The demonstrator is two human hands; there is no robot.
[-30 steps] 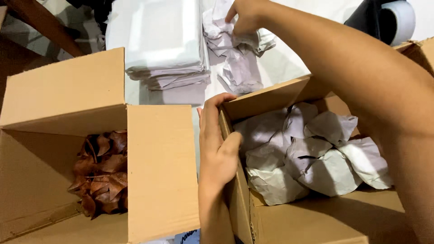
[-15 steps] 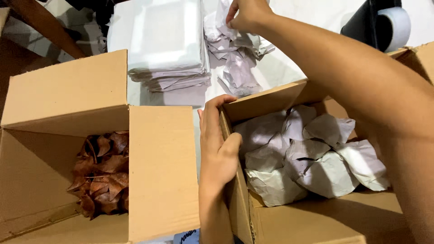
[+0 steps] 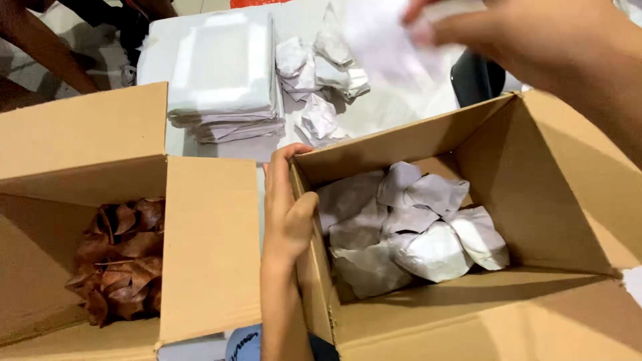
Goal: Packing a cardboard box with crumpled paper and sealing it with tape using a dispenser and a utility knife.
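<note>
My left hand (image 3: 286,207) grips the left wall of an open cardboard box (image 3: 555,180), thumb inside the rim. Several crumpled white paper bundles (image 3: 411,230) lie on that box's floor. My right hand (image 3: 508,30) is raised above the box's far right corner, blurred, pinching a white paper sheet (image 3: 384,40). More crumpled paper pieces (image 3: 321,73) lie on the white surface behind the box, next to a stack of flat white paper sheets (image 3: 224,73).
A second open cardboard box (image 3: 134,200) on the left holds dried brown leaves (image 3: 120,257). A dark rounded object (image 3: 478,77) sits behind the right box. Another person's arm (image 3: 37,43) shows at the top left.
My right hand has lifted from the crumpled pile behind the box, bringing a white sheet up and to the right. The view has shifted. My left hand stays on the box wall.
</note>
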